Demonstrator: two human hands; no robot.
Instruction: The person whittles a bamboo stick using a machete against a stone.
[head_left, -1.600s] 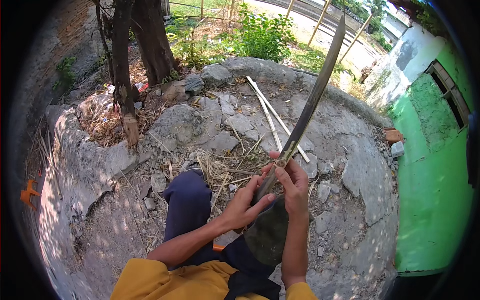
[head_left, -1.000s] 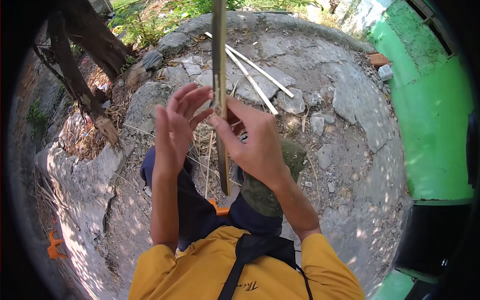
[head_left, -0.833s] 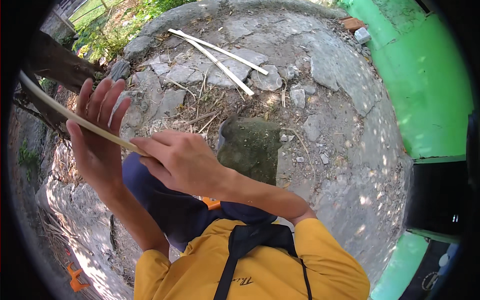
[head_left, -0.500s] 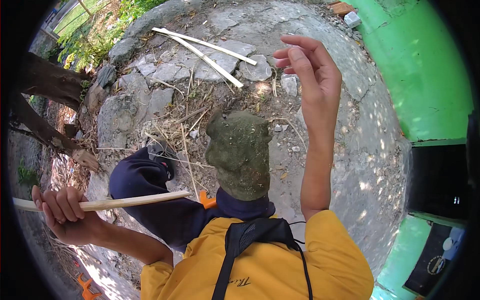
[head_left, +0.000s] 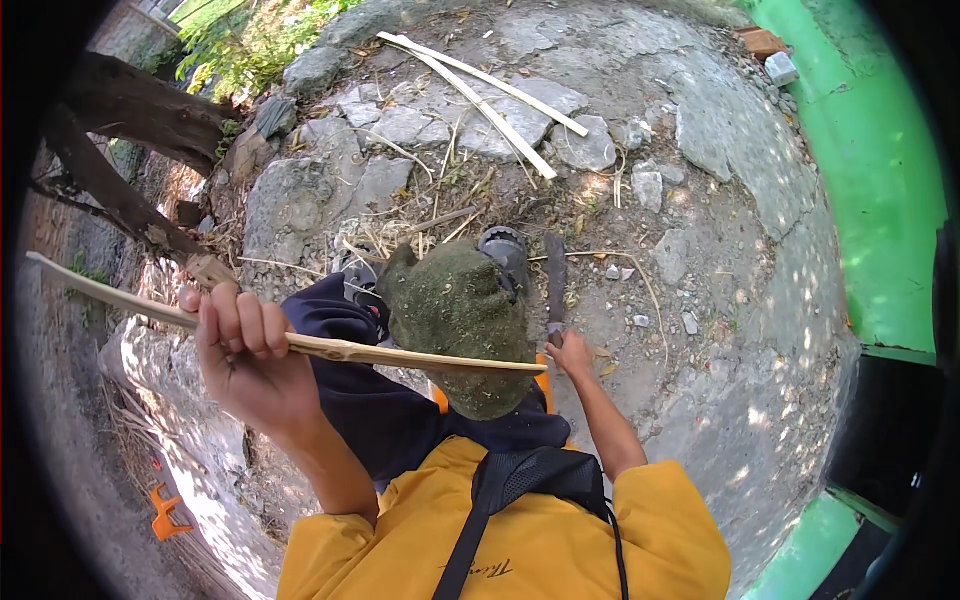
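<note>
My left hand [head_left: 240, 345] is closed around a long split bamboo strip [head_left: 420, 357], raised at the left of my lap. One end of the strip slants up to the far left; the other crosses in front of a rough, dark green cloth [head_left: 450, 300] draped over my leg. My right hand [head_left: 570, 355] is lowered beside my right leg, its fingers wrapped at the near end of a long dark-bladed knife [head_left: 556, 280]. The blade points away from me over the dirt.
Two pale bamboo strips [head_left: 490, 85] lie crossed on broken concrete ahead. Thin shavings [head_left: 370, 240] litter the ground by my feet. Cut tree trunks [head_left: 150, 110] stand at left, a green wall [head_left: 860, 150] at right. An orange plastic piece [head_left: 168, 515] lies at lower left.
My right hand has come down from its raised, empty position and now grips the knife. My left hand has risen and moved right, bringing the bamboo strip across the green cloth.
</note>
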